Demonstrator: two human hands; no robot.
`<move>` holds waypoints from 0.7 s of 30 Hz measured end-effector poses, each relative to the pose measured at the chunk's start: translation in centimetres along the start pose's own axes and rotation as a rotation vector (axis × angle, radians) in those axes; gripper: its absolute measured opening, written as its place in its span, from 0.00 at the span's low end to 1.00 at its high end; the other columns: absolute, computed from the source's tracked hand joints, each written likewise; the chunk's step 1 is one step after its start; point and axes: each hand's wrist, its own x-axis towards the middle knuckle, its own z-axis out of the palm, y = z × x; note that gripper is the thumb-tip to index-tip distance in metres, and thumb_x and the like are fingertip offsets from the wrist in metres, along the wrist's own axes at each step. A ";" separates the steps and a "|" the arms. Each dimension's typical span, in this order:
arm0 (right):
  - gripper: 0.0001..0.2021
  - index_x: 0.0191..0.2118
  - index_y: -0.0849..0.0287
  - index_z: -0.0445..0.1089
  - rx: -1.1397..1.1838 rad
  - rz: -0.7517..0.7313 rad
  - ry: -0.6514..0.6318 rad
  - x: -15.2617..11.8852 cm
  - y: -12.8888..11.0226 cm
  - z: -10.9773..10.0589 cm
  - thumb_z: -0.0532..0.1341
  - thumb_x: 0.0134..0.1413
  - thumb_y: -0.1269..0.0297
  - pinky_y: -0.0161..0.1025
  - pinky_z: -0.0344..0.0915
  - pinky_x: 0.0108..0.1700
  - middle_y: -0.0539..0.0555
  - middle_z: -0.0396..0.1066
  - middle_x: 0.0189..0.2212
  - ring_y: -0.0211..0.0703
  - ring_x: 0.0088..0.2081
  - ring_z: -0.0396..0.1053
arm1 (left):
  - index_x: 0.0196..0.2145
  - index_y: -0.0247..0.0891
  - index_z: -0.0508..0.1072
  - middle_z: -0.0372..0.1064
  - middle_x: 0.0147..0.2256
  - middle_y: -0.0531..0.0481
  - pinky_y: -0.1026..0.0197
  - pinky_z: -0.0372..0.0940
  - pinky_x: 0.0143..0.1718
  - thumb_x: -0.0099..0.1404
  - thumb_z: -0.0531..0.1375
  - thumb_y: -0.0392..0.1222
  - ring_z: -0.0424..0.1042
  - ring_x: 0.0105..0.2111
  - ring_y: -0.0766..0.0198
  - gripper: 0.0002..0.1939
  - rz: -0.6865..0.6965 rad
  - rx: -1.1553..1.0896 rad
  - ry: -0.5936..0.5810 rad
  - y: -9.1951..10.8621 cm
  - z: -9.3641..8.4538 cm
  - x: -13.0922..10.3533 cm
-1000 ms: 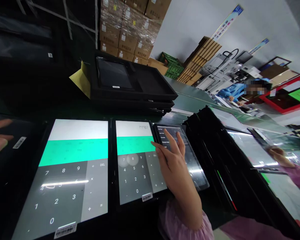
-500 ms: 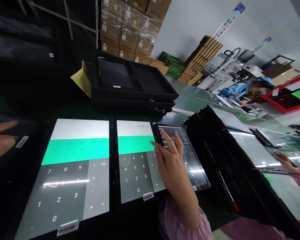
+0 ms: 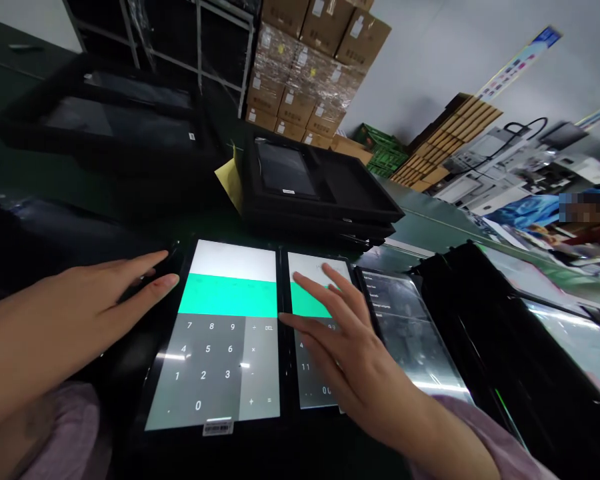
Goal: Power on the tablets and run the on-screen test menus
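The left tablet (image 3: 215, 360) shows a calculator with a white and green top and a grey keypad. My left hand (image 3: 115, 293) is at its left edge, thumb and fingers apart, over a dark surface. Whether the fingertips touch anything, I cannot tell. A second calculator tablet (image 3: 307, 300) lies beside it, partly covered by my right hand (image 3: 353, 353). That hand's fingers are spread above the screen, one fingertip near the gap between both tablets. Farther right, a third tablet (image 3: 405, 320) displays a dark text menu.
Behind the tablets stands a stack of black foam trays (image 3: 325, 217) holding a dark tablet, with a yellow paper (image 3: 230, 180) at its side. More black trays (image 3: 130, 127) are at the back left. A black rack-like block (image 3: 473, 313) and further screens (image 3: 570, 327) occupy the right.
The view has swung left. My right hand has shifted from the third tablet's edge onto the second tablet. My left hand has come to the left tablet's edge.
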 end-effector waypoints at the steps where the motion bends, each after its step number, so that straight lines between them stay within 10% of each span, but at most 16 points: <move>1: 0.16 0.54 0.60 0.75 -0.001 -0.027 -0.029 0.9 -0.1 0.4 0.52 0.70 0.71 0.67 0.62 0.66 0.61 0.57 0.68 0.64 0.73 0.42 | 0.64 0.52 0.68 0.69 0.61 0.53 0.43 0.58 0.63 0.55 0.43 0.79 0.68 0.60 0.48 0.48 -0.023 -0.009 -0.051 0.9 -0.3 -0.1; 6: 0.18 0.55 0.60 0.75 -0.043 -0.041 -0.101 3.5 0.6 3.0 0.50 0.71 0.68 0.76 0.58 0.63 0.64 0.54 0.69 0.71 0.73 0.38 | 0.66 0.45 0.65 0.65 0.63 0.55 0.50 0.51 0.68 0.45 0.38 0.74 0.64 0.63 0.54 0.57 -0.167 0.008 -0.117 3.9 -1.7 -0.9; 21: 0.18 0.57 0.55 0.74 0.011 -0.010 -0.129 3.0 1.0 3.5 0.52 0.70 0.67 0.79 0.54 0.63 0.60 0.50 0.71 0.73 0.73 0.33 | 0.69 0.43 0.60 0.62 0.66 0.54 0.49 0.56 0.64 0.46 0.38 0.71 0.63 0.63 0.51 0.57 -0.177 0.123 -0.191 4.0 -1.4 -0.5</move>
